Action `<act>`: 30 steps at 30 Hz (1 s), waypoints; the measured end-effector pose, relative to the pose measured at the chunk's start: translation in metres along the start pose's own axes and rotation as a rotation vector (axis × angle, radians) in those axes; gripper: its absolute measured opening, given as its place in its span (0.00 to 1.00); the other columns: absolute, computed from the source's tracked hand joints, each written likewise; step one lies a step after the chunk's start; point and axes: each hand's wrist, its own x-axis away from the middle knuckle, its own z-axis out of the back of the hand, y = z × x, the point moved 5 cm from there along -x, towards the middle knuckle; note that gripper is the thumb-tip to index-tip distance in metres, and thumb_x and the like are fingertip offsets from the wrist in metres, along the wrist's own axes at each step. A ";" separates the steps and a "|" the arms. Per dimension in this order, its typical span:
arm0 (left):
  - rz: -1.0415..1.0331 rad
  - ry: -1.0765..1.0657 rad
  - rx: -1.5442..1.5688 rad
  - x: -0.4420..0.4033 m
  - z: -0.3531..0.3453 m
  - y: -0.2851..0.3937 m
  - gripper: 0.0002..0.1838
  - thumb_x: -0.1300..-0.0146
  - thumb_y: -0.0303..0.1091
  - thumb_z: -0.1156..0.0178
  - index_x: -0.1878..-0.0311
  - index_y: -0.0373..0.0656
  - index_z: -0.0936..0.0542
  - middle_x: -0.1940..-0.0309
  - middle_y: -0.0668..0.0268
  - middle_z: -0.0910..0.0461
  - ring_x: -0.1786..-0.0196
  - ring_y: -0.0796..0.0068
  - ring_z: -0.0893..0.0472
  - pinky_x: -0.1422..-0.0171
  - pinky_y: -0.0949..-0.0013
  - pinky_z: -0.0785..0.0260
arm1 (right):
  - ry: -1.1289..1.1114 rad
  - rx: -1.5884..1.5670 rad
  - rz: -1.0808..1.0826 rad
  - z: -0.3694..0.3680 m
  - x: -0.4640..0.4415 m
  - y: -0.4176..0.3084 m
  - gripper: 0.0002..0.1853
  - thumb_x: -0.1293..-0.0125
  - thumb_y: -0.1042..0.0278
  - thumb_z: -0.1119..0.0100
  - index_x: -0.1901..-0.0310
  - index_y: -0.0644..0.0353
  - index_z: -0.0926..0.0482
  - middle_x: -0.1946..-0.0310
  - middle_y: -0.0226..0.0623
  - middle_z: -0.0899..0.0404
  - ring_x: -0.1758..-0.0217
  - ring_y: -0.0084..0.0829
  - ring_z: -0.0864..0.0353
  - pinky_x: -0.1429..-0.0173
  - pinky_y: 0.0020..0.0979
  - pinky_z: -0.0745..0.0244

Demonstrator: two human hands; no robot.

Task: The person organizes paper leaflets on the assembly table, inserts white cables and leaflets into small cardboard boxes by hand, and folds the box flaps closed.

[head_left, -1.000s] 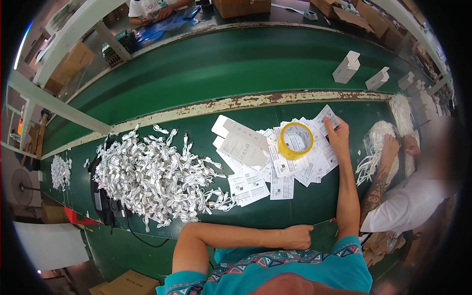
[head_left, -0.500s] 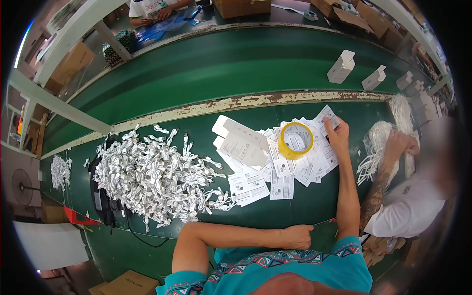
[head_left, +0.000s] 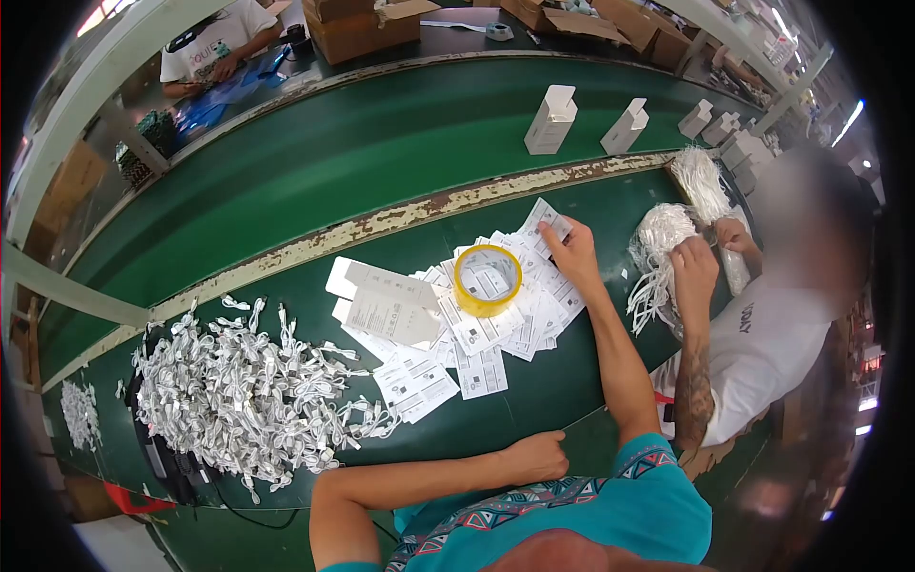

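My right hand (head_left: 575, 255) pinches a small printed leaflet (head_left: 545, 219) at the far right of a spread of white leaflets (head_left: 416, 383). A roll of yellow tape (head_left: 460, 289) lies on that spread, left of the hand. Beside it, an unfolded white box (head_left: 389, 310) with grey print overlaps the sheets. My left hand (head_left: 536, 458) is closed in a fist near the table's front edge, below the leaflets, and nothing shows in it. To the left is a large heap of coiled white cables (head_left: 253, 396).
Across the green table (head_left: 534, 405), small white boxes (head_left: 551, 122) stand on a green belt (head_left: 334, 172). At right, a co-worker's hands (head_left: 694, 262) are at white cable bundles (head_left: 664, 234). Another person (head_left: 214, 48) sits opposite, near a cardboard box (head_left: 362, 29). A smaller cable pile (head_left: 80, 416) lies far left.
The view has turned right, so the table's contents sit further left. My right hand still holds the leaflet and my left stays closed. Both the co-worker's hands now show at the cable bundles.
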 end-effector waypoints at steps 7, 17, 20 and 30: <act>0.004 -0.050 0.046 -0.001 0.005 -0.001 0.06 0.48 0.35 0.36 0.74 0.45 0.21 0.79 0.64 0.19 0.71 0.66 0.18 0.52 0.66 0.36 | 0.126 -0.215 -0.132 0.009 0.000 -0.009 0.12 0.27 0.63 0.33 0.60 0.67 0.14 0.75 0.29 0.16 0.79 0.15 0.26 0.77 0.23 0.32; 0.006 -0.050 0.081 -0.002 0.003 -0.003 0.06 0.51 0.33 0.35 0.71 0.45 0.21 0.78 0.63 0.19 0.69 0.62 0.17 0.52 0.64 0.34 | 0.328 -0.358 -0.099 0.062 -0.010 0.005 0.12 0.30 0.65 0.29 0.60 0.70 0.15 0.74 0.34 0.15 0.82 0.19 0.24 0.80 0.21 0.34; -0.005 -0.089 0.044 -0.003 0.001 -0.003 0.06 0.50 0.33 0.35 0.71 0.44 0.21 0.77 0.62 0.19 0.69 0.61 0.17 0.53 0.62 0.33 | 0.347 -0.412 -0.120 0.060 -0.006 -0.001 0.13 0.29 0.65 0.30 0.61 0.70 0.15 0.75 0.34 0.15 0.83 0.19 0.24 0.81 0.22 0.34; 0.037 -0.052 0.032 -0.002 0.000 -0.001 0.06 0.48 0.34 0.36 0.72 0.43 0.21 0.78 0.60 0.19 0.71 0.60 0.19 0.54 0.61 0.33 | -0.579 0.601 1.046 -0.002 0.126 -0.121 0.07 0.47 0.67 0.36 0.66 0.45 0.12 0.54 0.22 0.17 0.43 0.29 0.20 0.49 0.34 0.18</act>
